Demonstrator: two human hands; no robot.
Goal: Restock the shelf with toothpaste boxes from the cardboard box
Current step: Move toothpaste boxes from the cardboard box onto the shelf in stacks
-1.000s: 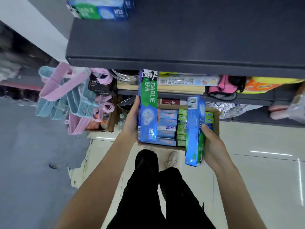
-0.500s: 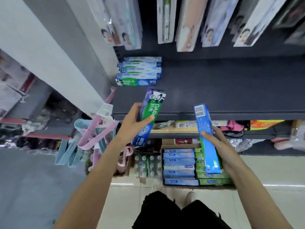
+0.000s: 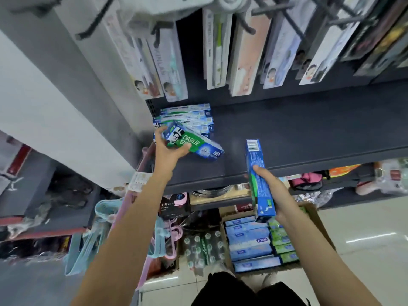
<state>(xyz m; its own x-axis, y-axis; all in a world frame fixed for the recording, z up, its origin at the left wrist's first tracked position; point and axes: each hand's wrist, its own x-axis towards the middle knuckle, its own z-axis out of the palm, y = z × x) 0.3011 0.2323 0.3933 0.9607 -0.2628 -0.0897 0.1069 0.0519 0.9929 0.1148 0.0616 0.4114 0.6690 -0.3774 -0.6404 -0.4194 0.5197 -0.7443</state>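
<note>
Dark grey metal makes up the shelf (image 3: 309,133), broad and mostly bare, with a small stack of toothpaste boxes (image 3: 187,117) lying flat at its left back corner. Below, on the floor, sits the cardboard box (image 3: 318,219), packed with rows of blue and green toothpaste cartons (image 3: 249,241). The left hand (image 3: 167,151) curls its fingers and thumb around one end of a green and blue Darlie box (image 3: 194,143), holding it tilted just in front of the stack, over the shelf. The right hand (image 3: 271,191) grips the lower half of a blue toothpaste box (image 3: 257,171), fingers wrapped round it, standing it nearly upright at the shelf's front edge.
</note>
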